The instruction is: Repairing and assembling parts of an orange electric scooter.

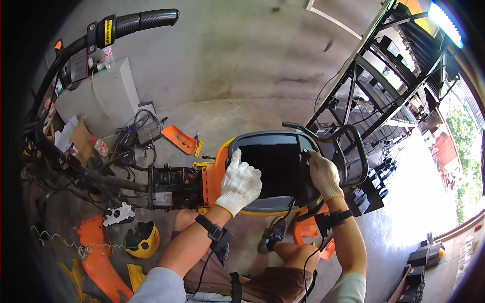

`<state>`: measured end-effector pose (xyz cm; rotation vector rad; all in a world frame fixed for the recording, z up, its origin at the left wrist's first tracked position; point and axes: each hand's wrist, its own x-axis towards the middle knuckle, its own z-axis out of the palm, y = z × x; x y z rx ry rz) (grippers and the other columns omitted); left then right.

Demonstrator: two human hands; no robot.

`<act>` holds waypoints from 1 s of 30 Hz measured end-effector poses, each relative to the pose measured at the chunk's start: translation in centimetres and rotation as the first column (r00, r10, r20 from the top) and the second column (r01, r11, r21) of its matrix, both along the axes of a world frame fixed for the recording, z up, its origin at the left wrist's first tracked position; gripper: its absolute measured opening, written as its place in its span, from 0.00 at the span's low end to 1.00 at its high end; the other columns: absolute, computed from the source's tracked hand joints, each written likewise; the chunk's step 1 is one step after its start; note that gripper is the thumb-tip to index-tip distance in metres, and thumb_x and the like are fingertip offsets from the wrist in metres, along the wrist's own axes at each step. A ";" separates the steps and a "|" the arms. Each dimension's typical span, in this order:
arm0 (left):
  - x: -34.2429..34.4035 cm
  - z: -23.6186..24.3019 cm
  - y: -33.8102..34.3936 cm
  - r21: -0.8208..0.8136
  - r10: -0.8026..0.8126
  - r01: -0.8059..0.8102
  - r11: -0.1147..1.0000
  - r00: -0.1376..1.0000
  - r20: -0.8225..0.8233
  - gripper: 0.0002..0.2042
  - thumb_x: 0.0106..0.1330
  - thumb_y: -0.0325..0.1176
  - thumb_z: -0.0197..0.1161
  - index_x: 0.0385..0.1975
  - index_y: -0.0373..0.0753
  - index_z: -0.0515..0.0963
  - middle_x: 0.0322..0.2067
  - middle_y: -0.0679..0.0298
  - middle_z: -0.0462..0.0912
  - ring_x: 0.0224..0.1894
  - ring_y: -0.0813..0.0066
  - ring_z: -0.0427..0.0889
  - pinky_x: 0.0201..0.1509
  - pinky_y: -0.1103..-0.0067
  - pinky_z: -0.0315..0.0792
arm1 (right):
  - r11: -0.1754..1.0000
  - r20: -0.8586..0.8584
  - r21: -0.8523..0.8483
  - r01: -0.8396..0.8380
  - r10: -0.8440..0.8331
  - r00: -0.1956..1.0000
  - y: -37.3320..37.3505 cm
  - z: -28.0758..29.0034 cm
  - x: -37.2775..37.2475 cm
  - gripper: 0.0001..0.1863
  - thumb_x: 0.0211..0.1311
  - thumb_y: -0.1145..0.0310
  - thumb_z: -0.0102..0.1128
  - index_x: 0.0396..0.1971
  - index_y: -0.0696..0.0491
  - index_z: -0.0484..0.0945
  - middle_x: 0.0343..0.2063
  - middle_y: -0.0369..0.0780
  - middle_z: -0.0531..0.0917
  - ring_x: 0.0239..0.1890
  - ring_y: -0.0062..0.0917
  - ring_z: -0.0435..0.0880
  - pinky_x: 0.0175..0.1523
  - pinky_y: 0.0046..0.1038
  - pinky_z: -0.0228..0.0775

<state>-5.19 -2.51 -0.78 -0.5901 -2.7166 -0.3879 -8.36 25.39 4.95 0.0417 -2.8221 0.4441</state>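
An electric scooter's seat section stands in front of me, its orange and yellow side panels (220, 169) around a grey rim (268, 204). Within the rim is a deep black storage tub (280, 169). My left hand (241, 183), in a white knit glove, is closed at the tub's left edge, thumb stretched along the rim and the other fingers curled inward. My right hand (323, 172), gloved alike, is closed over the right edge, fingertips partly hidden. The scooter's bare frame (174, 187) and battery area show to the left.
A black handlebar grip (146, 20) rises at upper left. Behind the tub curves a black grab rail (359, 156). Orange panels (101, 257), a yellow helmet (144, 240) and an orange tray-like part (179, 140) lie on the floor. A metal rack (348, 86) stands at right.
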 end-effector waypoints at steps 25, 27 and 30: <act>0.2 0.9 0.5 -0.062 0.056 -0.051 0.997 0.994 0.091 0.09 0.63 0.32 0.64 0.30 0.45 0.93 0.33 0.54 0.92 0.56 0.51 0.86 0.82 0.60 0.62 | 0.683 0.222 -0.648 0.336 -0.253 0.942 -0.1 -2.1 2.5 0.15 0.80 0.56 0.54 0.52 0.47 0.83 0.30 0.34 0.83 0.27 0.22 0.82 0.31 0.30 0.75; 0.3 0.8 0.5 -0.035 0.059 -0.058 0.998 0.998 0.029 0.09 0.63 0.32 0.64 0.30 0.44 0.93 0.32 0.54 0.91 0.55 0.52 0.86 0.83 0.60 0.60 | 0.881 0.105 -0.358 0.310 -0.292 0.951 0.8 -1.4 2.7 0.17 0.80 0.55 0.52 0.58 0.45 0.82 0.34 0.40 0.88 0.35 0.35 0.89 0.41 0.36 0.80; 0.1 1.1 0.5 -0.076 0.055 -0.051 0.996 0.997 0.057 0.11 0.63 0.33 0.62 0.29 0.44 0.93 0.31 0.53 0.91 0.50 0.55 0.89 0.85 0.59 0.55 | 0.952 0.001 -0.296 0.073 -0.076 0.997 0.7 -0.3 2.2 0.19 0.79 0.58 0.52 0.64 0.41 0.81 0.47 0.53 0.88 0.53 0.52 0.88 0.56 0.46 0.80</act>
